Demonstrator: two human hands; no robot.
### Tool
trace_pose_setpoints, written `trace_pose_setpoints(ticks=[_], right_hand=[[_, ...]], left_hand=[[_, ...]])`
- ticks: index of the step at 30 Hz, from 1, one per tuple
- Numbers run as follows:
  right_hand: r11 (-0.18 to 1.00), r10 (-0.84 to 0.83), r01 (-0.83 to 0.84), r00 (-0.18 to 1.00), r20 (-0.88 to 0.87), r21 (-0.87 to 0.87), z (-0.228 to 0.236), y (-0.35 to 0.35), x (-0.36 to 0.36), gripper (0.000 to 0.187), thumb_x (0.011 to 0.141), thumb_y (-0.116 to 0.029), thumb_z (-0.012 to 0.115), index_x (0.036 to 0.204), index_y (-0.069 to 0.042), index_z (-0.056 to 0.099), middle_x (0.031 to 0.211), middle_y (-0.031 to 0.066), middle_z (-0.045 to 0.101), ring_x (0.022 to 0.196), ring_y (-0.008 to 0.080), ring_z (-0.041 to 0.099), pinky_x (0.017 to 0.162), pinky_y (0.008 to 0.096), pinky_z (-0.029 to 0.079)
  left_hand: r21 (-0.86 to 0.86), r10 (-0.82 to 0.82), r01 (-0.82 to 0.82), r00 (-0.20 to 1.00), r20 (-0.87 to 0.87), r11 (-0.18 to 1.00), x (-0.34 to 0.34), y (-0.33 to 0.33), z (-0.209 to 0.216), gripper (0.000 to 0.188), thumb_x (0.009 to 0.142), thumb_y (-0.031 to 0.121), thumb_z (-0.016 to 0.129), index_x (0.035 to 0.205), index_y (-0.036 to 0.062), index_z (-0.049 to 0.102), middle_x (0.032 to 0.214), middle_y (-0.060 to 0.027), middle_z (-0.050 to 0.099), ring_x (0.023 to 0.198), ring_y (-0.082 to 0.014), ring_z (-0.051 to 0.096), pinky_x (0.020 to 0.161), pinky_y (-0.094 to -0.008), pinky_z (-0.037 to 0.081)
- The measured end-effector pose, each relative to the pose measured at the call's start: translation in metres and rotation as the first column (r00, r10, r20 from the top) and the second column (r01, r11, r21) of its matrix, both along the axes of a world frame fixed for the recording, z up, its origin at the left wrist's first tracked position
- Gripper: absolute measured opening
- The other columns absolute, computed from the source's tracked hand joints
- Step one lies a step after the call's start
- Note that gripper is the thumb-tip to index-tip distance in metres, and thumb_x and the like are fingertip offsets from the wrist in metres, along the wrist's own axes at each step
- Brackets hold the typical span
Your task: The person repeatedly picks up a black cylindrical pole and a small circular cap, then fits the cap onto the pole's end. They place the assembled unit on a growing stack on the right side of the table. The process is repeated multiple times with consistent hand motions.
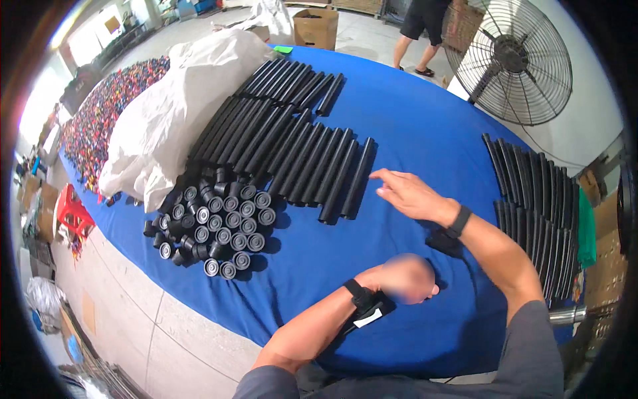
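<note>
In the head view, the right hand (pixel 417 195) hangs over the blue-covered surface (pixel 405 110), fingers loosely extended with nothing visible in them, just beside the nearest black tube (pixel 359 177). The left hand (pixel 405 279) is blurred, so whether it grips anything cannot be told. Any pick would likely go best near the tube's middle, without nudging its neighbours. Slim, straight and plain, it lies slanted at the right end of a row, right of the clustered round black caps (pixel 232 220).
</note>
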State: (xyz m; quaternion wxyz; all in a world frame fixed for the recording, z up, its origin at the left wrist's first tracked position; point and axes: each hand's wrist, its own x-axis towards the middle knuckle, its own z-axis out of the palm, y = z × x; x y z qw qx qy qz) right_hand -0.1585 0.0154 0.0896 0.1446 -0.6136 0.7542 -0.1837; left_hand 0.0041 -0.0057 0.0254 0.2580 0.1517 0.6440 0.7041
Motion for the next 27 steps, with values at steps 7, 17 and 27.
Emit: trace_pose_setpoints(ticks=[7, 17, 27], right_hand=[[0.995, -0.038, 0.042, 0.998, -0.053, 0.086, -0.03, -0.039, 0.008, 0.036, 0.103, -0.028, 0.052, 0.129, -0.002, 0.051, 0.112, 0.0265, 0.067, 0.109, 0.046, 0.063, 0.093, 0.0524, 0.049], [0.977, -0.155, 0.169, 0.981, -0.117, 0.126, -0.031, 0.042, -0.009, 0.029, 0.099, -0.033, 0.059, 0.104, -0.004, 0.054, 0.091, 0.0229, 0.066, 0.089, 0.0453, 0.064, 0.077, 0.052, 0.049], [0.855, -0.509, 0.51, 0.86, -0.037, 0.093, -0.037, 0.201, 0.094, 0.016, 0.098, -0.016, 0.059, 0.107, -0.003, 0.054, 0.095, 0.0216, 0.065, 0.086, 0.0419, 0.065, 0.075, 0.0492, 0.049]], left_hand=[[0.027, 0.023, -0.021, 0.998, -0.052, 0.999, 0.002, 0.0, -0.001, 0.037, 0.098, 0.035, 0.066, 0.086, 0.0012, 0.075, 0.077, -0.0065, 0.072, 0.072, -0.0146, 0.069, 0.064, -0.0306, 0.056], [0.063, 0.027, -0.022, 0.997, -0.075, 0.998, 0.007, 0.001, -0.007, 0.035, 0.094, 0.033, 0.071, 0.08, 0.0008, 0.074, 0.069, -0.0077, 0.071, 0.062, -0.0153, 0.069, 0.058, -0.029, 0.055], [0.089, 0.405, -0.395, 0.891, -0.205, 0.914, 0.038, -0.022, 0.038, 0.021, 0.089, 0.018, 0.075, 0.085, -0.0019, 0.074, 0.072, -0.0095, 0.071, 0.064, -0.0155, 0.067, 0.059, -0.0305, 0.052]])
